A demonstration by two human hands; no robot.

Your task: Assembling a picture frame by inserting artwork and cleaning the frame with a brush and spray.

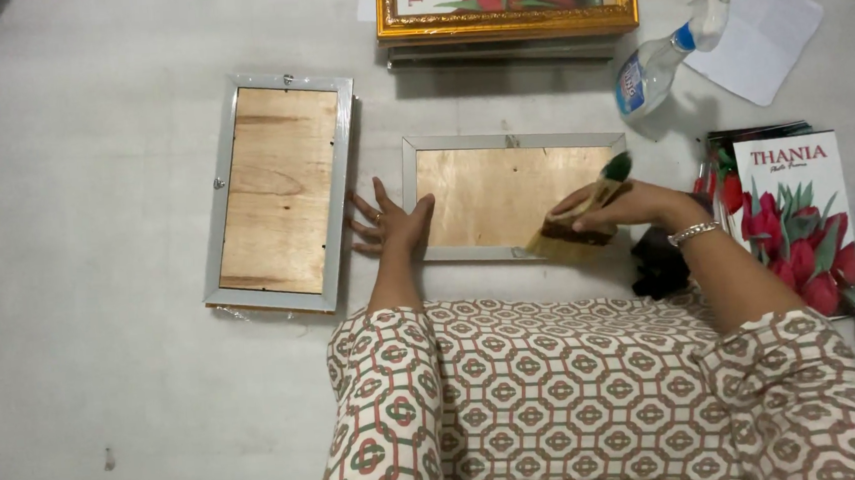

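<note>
A silver picture frame [512, 141] lies face down in front of me, its plywood back showing. My left hand [390, 222] rests flat on the floor at its left edge, fingers spread, thumb touching the frame. My right hand [614, 206] grips a flat paintbrush [587, 219] with a green-tipped handle, its bristles lying over the frame's lower right corner. A bracelet circles my right wrist.
A second silver frame [280, 192], back up, lies to the left. A gold frame with a red tulip print [506, 2] tops a stack at the far side. A spray bottle [663, 53], white paper [759, 31] and tulip prints [797, 219] lie at the right.
</note>
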